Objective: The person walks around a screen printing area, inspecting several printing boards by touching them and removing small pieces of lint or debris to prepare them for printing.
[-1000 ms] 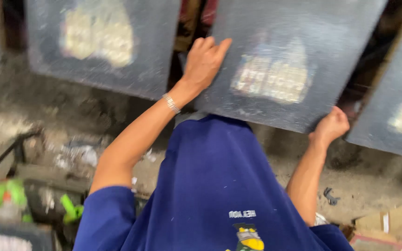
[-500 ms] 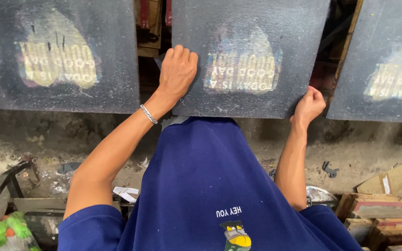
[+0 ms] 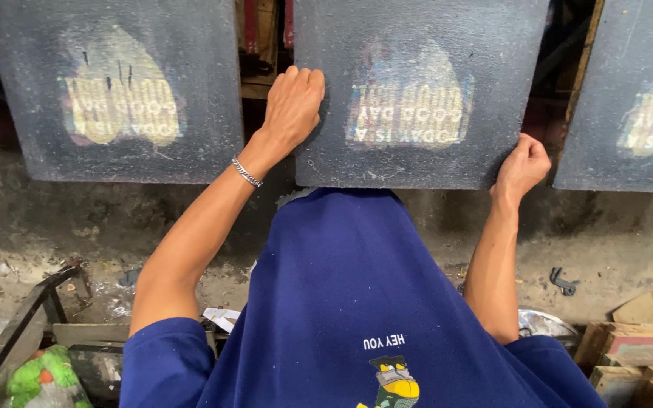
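Pressing down, the left hand (image 3: 292, 102) curls loosely onto the dark board (image 3: 417, 162); the right hand (image 3: 523, 165) pinches the board's lower corner, fingers closed.

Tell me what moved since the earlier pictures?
The left hand slid from the middle board's top edge down onto its left side, fingers curling. The right hand kept gripping the board's lower right corner. The boards came level and closer in view. The blue shirt stayed hanging below.

Left hand (image 3: 293, 106) flat on dark board (image 3: 417, 45); right hand (image 3: 523, 165) grips its lower right edge.
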